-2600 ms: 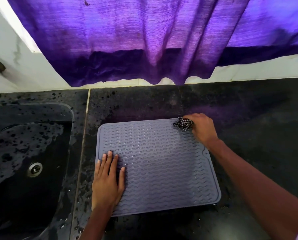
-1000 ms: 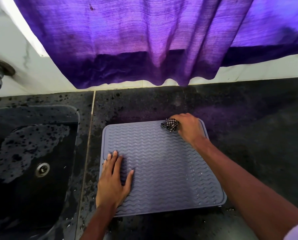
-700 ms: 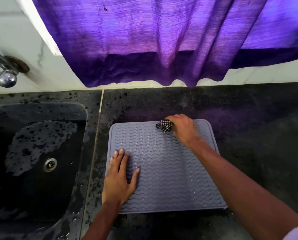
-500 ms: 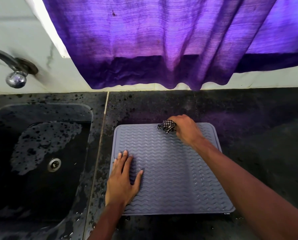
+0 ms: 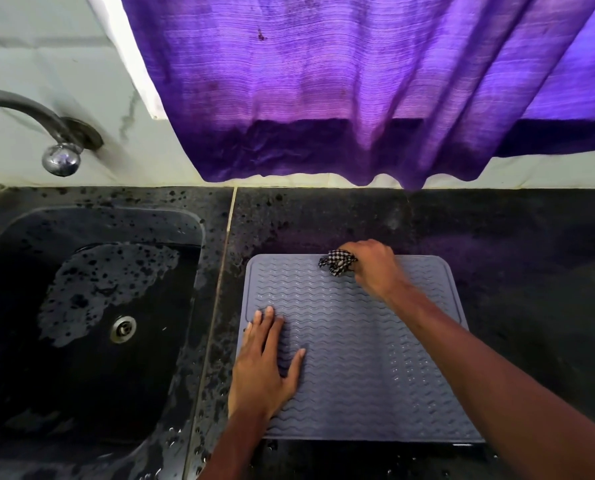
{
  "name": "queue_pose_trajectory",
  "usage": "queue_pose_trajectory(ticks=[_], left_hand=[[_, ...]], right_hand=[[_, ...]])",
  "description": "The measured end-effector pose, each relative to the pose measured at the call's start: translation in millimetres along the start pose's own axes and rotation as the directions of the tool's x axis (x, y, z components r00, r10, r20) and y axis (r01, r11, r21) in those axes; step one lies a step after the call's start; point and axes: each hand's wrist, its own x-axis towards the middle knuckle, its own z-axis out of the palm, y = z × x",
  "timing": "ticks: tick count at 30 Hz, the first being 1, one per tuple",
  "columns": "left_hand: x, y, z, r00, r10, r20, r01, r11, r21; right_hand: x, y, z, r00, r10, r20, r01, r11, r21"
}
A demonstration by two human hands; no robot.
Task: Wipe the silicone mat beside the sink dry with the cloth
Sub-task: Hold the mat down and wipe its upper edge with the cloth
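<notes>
A grey silicone mat (image 5: 358,358) with a wavy ribbed surface lies flat on the black counter just right of the sink. Small water beads show on its right part. My left hand (image 5: 266,365) rests flat on the mat's left side, fingers spread, pressing it down. My right hand (image 5: 374,268) is at the mat's far edge, near the middle, closed on a bunched black-and-white checked cloth (image 5: 337,265) that touches the mat. My right forearm crosses the mat's right half and hides part of it.
A black sink (image 5: 81,323) with a metal drain (image 5: 122,329) sits to the left, wet and spotted. A metal tap (image 5: 60,147) comes out of the white wall above it. A purple curtain (image 5: 358,91) hangs over the counter's (image 5: 514,254) back edge.
My right hand has slid the cloth leftward along the mat's far edge, from the far right corner to near the middle. The left hand stayed put. The camera view shifted left, showing the tap.
</notes>
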Motion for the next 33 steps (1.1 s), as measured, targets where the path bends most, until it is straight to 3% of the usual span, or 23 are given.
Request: queue_pose_trajectory(ticks=[5, 9, 19, 33], left_hand=[[0, 0, 2, 1.000, 0.003, -0.016, -0.003, 1.000, 0.006], [-1, 0, 2, 0.999, -0.003, -0.034, 0.003, 1.000, 0.004], [-1, -3, 3, 0.999, 0.008, -0.033, -0.008, 1.000, 0.010], [-1, -5, 8, 0.999, 0.023, -0.049, -0.023, 1.000, 0.008]], right_hand=[[7, -30, 12, 0.999, -0.044, -0.018, 0.044, 0.999, 0.022], [14, -35, 6, 0.992, -0.114, 0.046, 0.113, 0.993, 0.030], [17, -42, 11, 0.998, -0.054, 0.027, 0.055, 0.998, -0.042], [36, -104, 38, 0.990, -0.141, 0.006, 0.141, 0.990, 0.003]])
